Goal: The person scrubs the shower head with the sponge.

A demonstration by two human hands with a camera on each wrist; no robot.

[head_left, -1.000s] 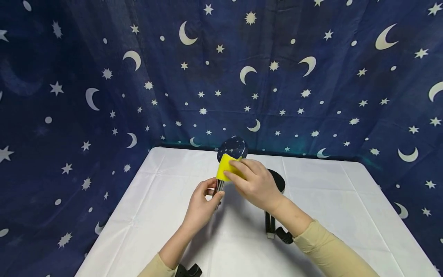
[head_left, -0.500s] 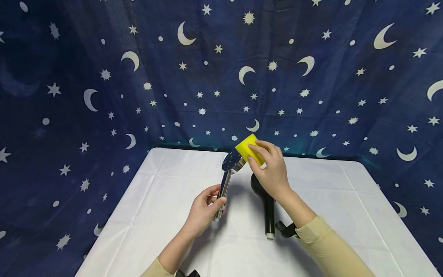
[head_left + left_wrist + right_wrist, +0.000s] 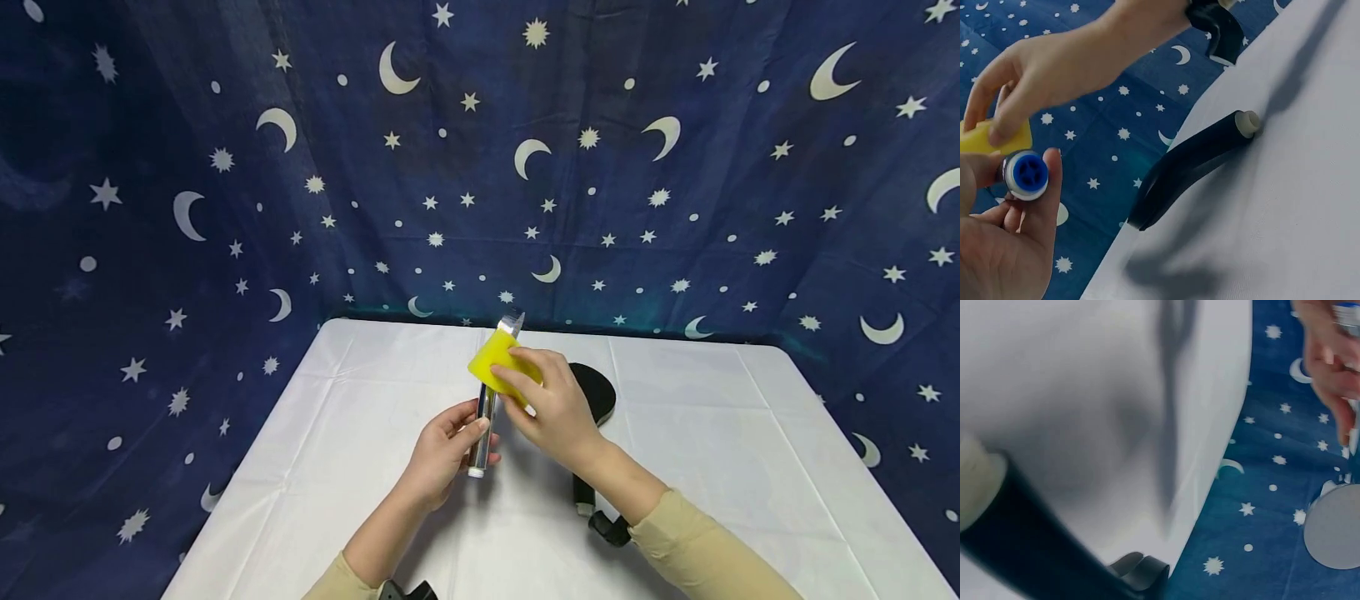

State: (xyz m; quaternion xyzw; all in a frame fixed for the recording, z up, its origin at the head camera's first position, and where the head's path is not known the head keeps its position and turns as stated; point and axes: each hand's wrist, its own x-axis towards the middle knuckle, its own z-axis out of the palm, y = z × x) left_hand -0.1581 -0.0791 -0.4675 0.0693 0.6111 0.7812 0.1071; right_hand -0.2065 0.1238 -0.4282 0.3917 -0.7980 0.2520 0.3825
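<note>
My left hand (image 3: 447,454) grips the lower handle of a chrome hand shower (image 3: 483,433), raised above the table with its head pointing away. In the left wrist view the handle's end (image 3: 1029,173) shows a white ring and a blue insert. With its fingertips, my right hand (image 3: 555,408) pinches a yellow sponge (image 3: 495,358), which lies against the upper handle and hides part of it. Only a narrow slice of the head shows above the sponge. The right wrist view shows a round grey disc (image 3: 1335,528) below the left hand (image 3: 1332,362).
A black hand shower (image 3: 596,392) lies on the white-covered table (image 3: 360,433), partly behind my right wrist. Its handle end (image 3: 1247,124) points towards me. A dark blue curtain (image 3: 450,167) with moons and stars hangs behind and at the sides.
The sponge went from the handle up to the back of the shower head, then down to the upper handle. The chrome shower has turned, its head now nearly edge-on. The left hand kept its grip.
</note>
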